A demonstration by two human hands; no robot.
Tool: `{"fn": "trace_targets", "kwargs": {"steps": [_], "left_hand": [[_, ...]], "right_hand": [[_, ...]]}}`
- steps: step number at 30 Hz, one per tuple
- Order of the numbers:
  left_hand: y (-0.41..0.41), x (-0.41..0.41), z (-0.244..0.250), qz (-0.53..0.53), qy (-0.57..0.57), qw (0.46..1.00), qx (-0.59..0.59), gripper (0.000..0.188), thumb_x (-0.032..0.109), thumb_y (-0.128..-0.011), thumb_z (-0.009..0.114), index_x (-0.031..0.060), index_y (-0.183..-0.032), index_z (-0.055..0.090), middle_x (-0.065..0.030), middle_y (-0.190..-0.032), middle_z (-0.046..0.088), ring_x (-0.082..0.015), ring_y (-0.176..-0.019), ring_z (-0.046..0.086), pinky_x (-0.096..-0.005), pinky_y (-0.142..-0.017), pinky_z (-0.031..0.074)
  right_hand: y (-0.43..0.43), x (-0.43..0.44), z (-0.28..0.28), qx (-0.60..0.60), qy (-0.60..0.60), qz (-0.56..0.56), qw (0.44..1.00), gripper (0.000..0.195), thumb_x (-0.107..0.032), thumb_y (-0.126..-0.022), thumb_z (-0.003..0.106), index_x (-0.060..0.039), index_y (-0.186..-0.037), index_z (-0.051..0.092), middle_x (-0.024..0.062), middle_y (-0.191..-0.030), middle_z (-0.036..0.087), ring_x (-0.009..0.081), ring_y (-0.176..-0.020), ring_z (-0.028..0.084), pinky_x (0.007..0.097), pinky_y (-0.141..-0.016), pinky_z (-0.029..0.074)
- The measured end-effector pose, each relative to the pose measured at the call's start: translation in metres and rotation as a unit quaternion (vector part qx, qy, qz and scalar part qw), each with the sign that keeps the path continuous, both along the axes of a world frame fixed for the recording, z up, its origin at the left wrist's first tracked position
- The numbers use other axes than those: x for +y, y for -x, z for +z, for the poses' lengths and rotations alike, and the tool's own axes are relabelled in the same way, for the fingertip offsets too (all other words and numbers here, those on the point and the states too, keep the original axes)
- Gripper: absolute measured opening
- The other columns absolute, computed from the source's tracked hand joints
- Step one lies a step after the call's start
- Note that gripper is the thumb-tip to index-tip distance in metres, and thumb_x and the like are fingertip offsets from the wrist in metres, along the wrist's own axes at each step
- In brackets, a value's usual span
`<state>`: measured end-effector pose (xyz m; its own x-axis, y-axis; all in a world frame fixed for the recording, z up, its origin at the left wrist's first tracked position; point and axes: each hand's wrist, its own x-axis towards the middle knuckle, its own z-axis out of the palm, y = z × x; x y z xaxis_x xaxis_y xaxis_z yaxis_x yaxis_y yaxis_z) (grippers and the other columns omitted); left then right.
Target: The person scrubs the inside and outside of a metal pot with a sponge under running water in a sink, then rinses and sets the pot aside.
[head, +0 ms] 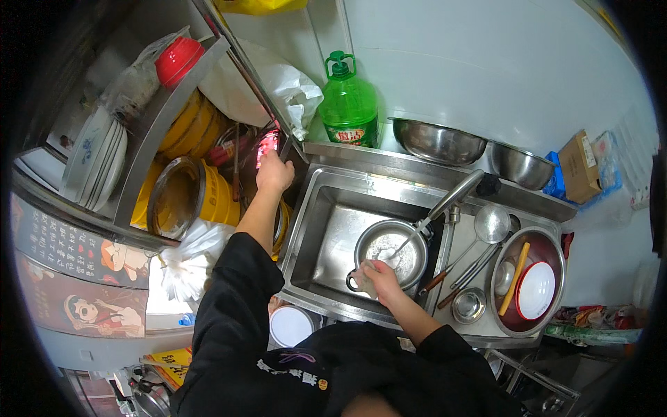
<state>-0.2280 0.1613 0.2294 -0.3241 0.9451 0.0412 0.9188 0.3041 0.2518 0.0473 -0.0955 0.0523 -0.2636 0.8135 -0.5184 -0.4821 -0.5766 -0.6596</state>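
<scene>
My left hand (275, 173) reaches to the shelf post left of the sink. Its fingertips touch the lit screen of a phone (268, 146), with the thumb held apart from it. Over the near rim of a metal pot (369, 241), my right hand (384, 282) grips a greyish cloth (365, 280). The pot sits in the stainless steel sink (325, 245). Water runs into it from the curved faucet (456, 193).
Right of the sink lie a skimmer (492, 224), a small metal bowl (469, 305) and a large basin (558, 292) holding dishes. Behind stand a green jug (348, 101) and steel bowls (437, 142). Plates (94, 159) and yellow buckets (221, 193) fill the left shelves.
</scene>
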Motion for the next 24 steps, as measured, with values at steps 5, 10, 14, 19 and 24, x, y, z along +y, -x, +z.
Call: {"fn": "trace_targets", "kwargs": {"steps": [5,10,14,19,24], "left_hand": [[0.004,0.022,0.003,0.019,0.05,0.999,-0.007,0.058,0.036,-0.092,0.068,-0.0024,-0.133,0.052,-0.0274,-0.138,0.055,-0.0397,-0.124,0.062,-0.0488,-0.104,0.052],[0.015,0.042,-0.01,-0.099,-0.04,0.994,0.027,0.055,0.031,-0.089,0.069,-0.0009,-0.132,0.054,-0.024,-0.144,0.054,-0.0418,-0.12,0.063,-0.0508,-0.1,0.053],[-0.018,0.026,-0.041,-0.23,-0.241,0.942,-0.033,0.048,0.015,-0.088,0.067,0.0019,-0.132,0.054,-0.0227,-0.142,0.055,-0.0421,-0.113,0.065,-0.0496,-0.091,0.057],[-0.087,-0.061,-0.12,-0.25,-0.234,0.923,-0.176,0.019,0.018,-0.09,0.064,0.0047,-0.104,0.068,-0.0206,-0.107,0.071,-0.0431,-0.094,0.068,-0.0504,-0.083,0.057],[-0.105,-0.169,-0.191,-0.364,0.163,0.897,-0.193,0.021,0.026,-0.091,0.063,0.0075,-0.094,0.072,-0.0192,-0.092,0.071,-0.0405,-0.093,0.068,-0.0512,-0.083,0.054]], "right_hand": [[-0.019,-0.01,-0.031,0.009,0.018,0.008,1.0,0.023,-0.011,-0.105,0.057,0.0019,-0.123,0.059,0.0153,-0.107,0.069,0.0242,-0.09,0.071,0.0377,-0.077,0.06],[-0.024,-0.013,-0.014,-0.007,0.056,-0.011,0.998,0.023,-0.012,-0.104,0.059,0.0009,-0.123,0.061,0.011,-0.103,0.071,0.0219,-0.093,0.071,0.035,-0.08,0.058],[-0.024,-0.011,-0.028,-0.001,0.05,-0.029,0.998,0.023,-0.012,-0.103,0.06,0.0002,-0.122,0.061,0.0119,-0.105,0.07,0.024,-0.094,0.071,0.0374,-0.078,0.06],[-0.019,-0.006,-0.025,0.021,0.056,-0.036,0.998,0.023,-0.012,-0.101,0.062,-0.0006,-0.121,0.062,0.0102,-0.107,0.069,0.0222,-0.094,0.07,0.0367,-0.08,0.059],[-0.043,-0.005,-0.026,-0.006,0.082,-0.135,0.988,0.028,-0.007,-0.097,0.061,-0.001,-0.125,0.06,0.0112,-0.109,0.068,0.0238,-0.094,0.07,0.0378,-0.079,0.06]]}}
